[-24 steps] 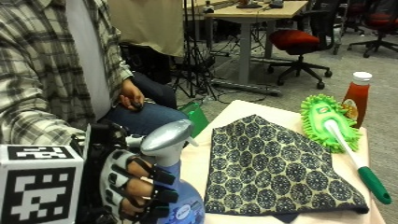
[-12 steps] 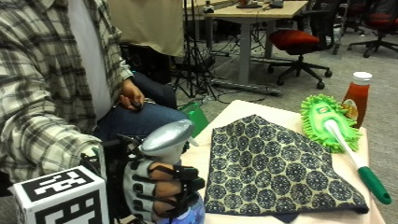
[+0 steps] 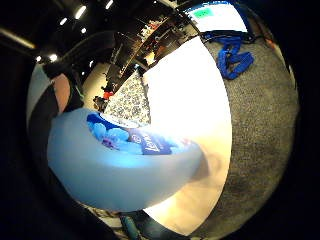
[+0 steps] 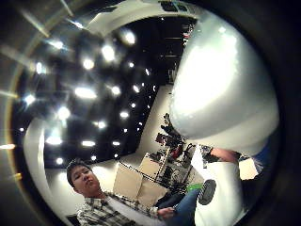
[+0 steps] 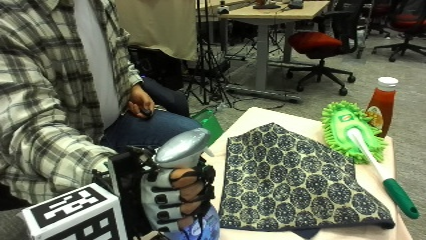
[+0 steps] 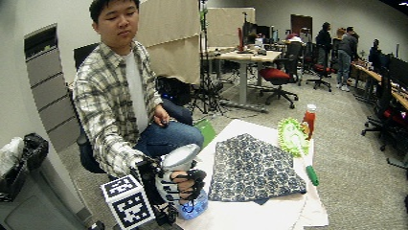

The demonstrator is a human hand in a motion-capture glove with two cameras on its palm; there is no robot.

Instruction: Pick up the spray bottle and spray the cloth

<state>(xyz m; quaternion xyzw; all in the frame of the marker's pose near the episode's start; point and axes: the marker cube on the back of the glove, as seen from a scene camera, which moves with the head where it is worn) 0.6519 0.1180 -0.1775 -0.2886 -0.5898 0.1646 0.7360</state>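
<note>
My gloved right hand (image 5: pixel 176 197) (image 6: pixel 173 188) grips the neck of a spray bottle (image 5: pixel 185 150) at the near left corner of the table. The bottle has a silver-grey head and a pale blue body (image 3: pixel 120 165) with a blue flowered label; its head (image 4: pixel 221 89) fills much of the thumb side palm view. The bottle's base (image 6: pixel 193 209) rests on or just above the tabletop. The patterned blue and cream cloth (image 5: pixel 293 180) (image 6: pixel 252 167) lies flat on the table, just to the right of the bottle. In the little finger side palm view the cloth (image 3: pixel 130 100) lies beyond the bottle.
A green fluffy duster (image 5: pixel 353 130) with a white and green handle lies along the table's right side. A red sauce bottle (image 5: pixel 381 105) stands at the far right corner. The person's bare left hand (image 5: pixel 141 102) rests on their thigh. The cream table (image 5: pixel 253 120) ends close behind the cloth.
The gloved hand has turned around the bottle's neck; its fingers now wrap the front of the bottle. The bottle's head is tilted a bit more toward the cloth.
</note>
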